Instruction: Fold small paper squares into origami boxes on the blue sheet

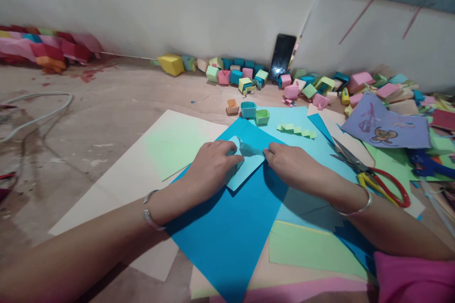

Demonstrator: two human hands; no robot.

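Note:
A light blue piece of folded paper (246, 170) lies over a large bright blue sheet (227, 232), with a raised fold along its far side. My left hand (213, 163) is closed on its left edge, the fingers curled over the top. At its right corner, my right hand (287, 161) pinches the paper between thumb and fingers. Just beyond the blue sheet stand three small paper boxes: an orange one (232, 106), a teal one (248, 110) and a green one (262, 117). A zigzag-folded green strip (296, 130) rests to their right.
Scissors (369, 170) with red and yellow handles lie open beside my right forearm. A blue glue gun (426, 163) is at far right. A phone (282, 57) leans against the wall among many small paper boxes. A white cable (53, 93) curls at left; a purple drawing (387, 123) lies right.

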